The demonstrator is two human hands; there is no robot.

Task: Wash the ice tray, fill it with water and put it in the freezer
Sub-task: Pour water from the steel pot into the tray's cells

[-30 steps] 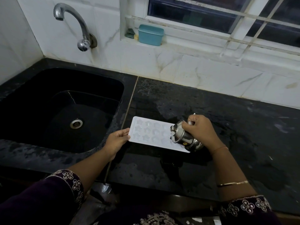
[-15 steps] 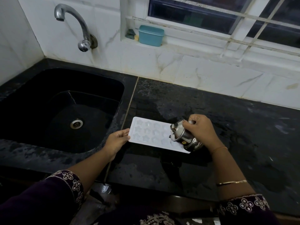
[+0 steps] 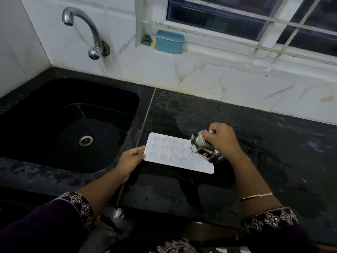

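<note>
A white ice tray [image 3: 171, 152] with star-shaped cells lies flat on the black counter, just right of the sink. My left hand [image 3: 131, 158] holds the tray's left edge between thumb and fingers. My right hand [image 3: 223, 141] grips a small steel pot [image 3: 204, 148] by its top and tilts it mouth-down toward the left over the tray's right end. I cannot make out a stream of water from the pot.
The black sink [image 3: 127, 99] with its drain [image 3: 85, 140] lies left of the tray. A steel tap [image 3: 83, 30] sticks out of the tiled wall above it. A teal box [image 3: 169, 42] sits on the window sill. Wet black counter [image 3: 273, 143] stretches right.
The pot stays tilted over the tray's right end, shifted only slightly. My left hand keeps its hold on the tray's left edge.
</note>
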